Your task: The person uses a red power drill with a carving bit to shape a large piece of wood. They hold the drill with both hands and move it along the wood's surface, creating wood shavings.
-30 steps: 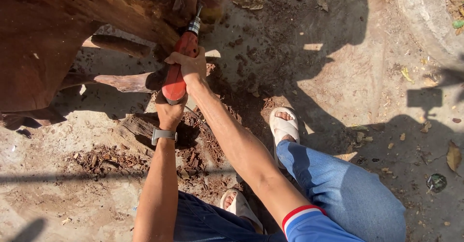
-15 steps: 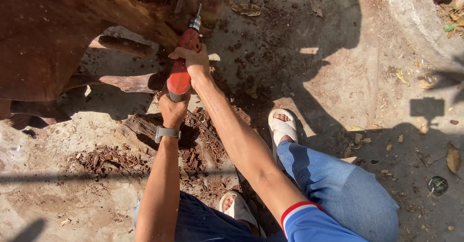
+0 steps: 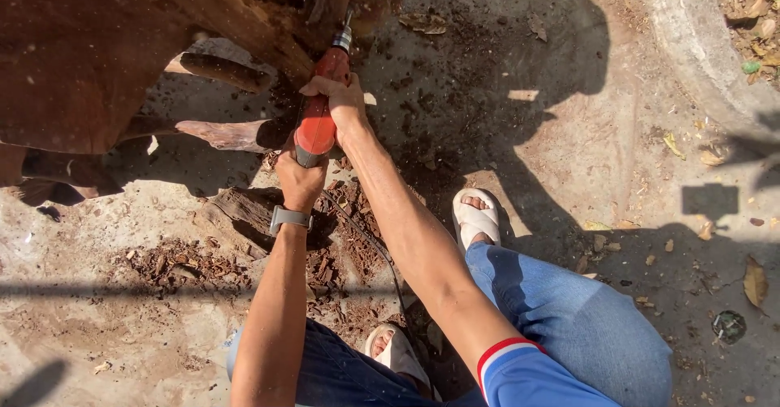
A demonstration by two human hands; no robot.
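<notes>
Left hand (image 3: 299, 181) clamps the butt of the red power tool (image 3: 318, 114) — right hand (image 3: 340, 98) wraps its body higher up. The tool's tip is buried in the reddish-brown wood stump (image 3: 106, 49) — chips (image 3: 175, 265) litter the concrete ground (image 3: 569, 131).

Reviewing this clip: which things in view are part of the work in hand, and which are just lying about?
In use: red power tool, left hand, right hand, large reddish wood piece, tool cord.

Lying about: wood chips, dry leaves, concrete curb.
</notes>
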